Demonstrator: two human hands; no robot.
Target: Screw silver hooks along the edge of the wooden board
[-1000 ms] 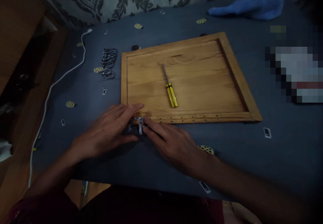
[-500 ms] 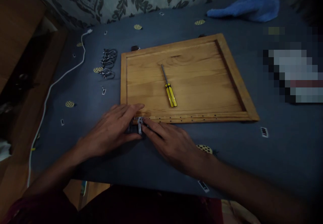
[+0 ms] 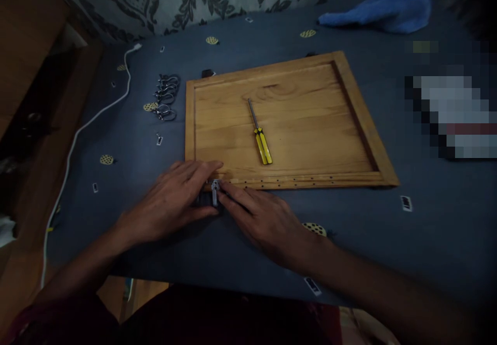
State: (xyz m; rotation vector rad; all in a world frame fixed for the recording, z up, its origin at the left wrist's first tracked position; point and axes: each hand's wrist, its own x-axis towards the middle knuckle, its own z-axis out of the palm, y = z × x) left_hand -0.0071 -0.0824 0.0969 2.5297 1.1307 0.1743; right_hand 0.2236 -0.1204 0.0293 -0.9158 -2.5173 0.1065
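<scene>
At the near left corner of a framed wooden board (image 3: pixel 233 127), a small grey metal fitting (image 3: pixel 215 192) lies against the edge, its narrow arm pointing toward me. My left hand (image 3: pixel 171 197) curls round the fitting's left side, index finger over the board's rim and thumb below. From the right, the closed fingertips of my right hand (image 3: pixel 264 215) press on the same fitting. Fingers cover part of it. A row of small dark holes runs along the near rim. On the board's panel rests a screwdriver (image 3: pixel 261 135) with a yellow and black handle.
Several looped metal pieces (image 3: pixel 166 94) lie left of the board, with a tiny metal piece (image 3: pixel 158 137) nearer me. A white cable (image 3: pixel 103 112) runs down the left side. Behind right is a blue cloth (image 3: pixel 388 11). A patterned dark blue cloth (image 3: pixel 349 220) covers the surface.
</scene>
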